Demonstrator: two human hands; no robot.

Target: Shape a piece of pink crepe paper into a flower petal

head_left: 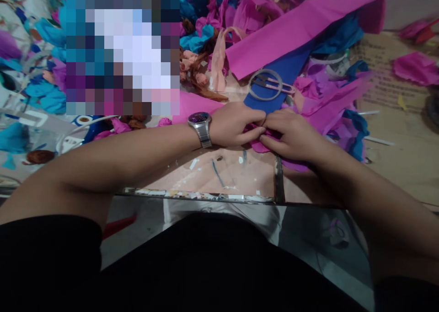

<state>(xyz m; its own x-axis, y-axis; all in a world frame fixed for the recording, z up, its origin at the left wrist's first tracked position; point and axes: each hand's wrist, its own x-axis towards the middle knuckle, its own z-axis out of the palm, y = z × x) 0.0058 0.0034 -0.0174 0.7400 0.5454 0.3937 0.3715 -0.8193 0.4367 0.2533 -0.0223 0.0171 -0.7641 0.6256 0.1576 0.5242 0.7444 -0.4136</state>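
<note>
My left hand [236,124], with a metal watch [200,122] on its wrist, meets my right hand [290,131] low over the table. Both are closed, pinching a piece of magenta crepe paper [258,146] between them. Their fingers cover most of that piece. Just beyond the fingertips lie a ring of thin wire [251,91] and a pair of small pink-handled snips [286,87]. Under these is a blue paper sheet [262,103]. A long magenta paper strip [291,33] stretches across behind them.
Crumpled crepe paper flowers [202,37] in several colours crowd the back and left. Cardboard [394,120] covers the right side. Paper scraps dot the wooden tabletop [206,174] before me, which ends at a worn front edge [206,194]. A blurred-out patch hides the upper left.
</note>
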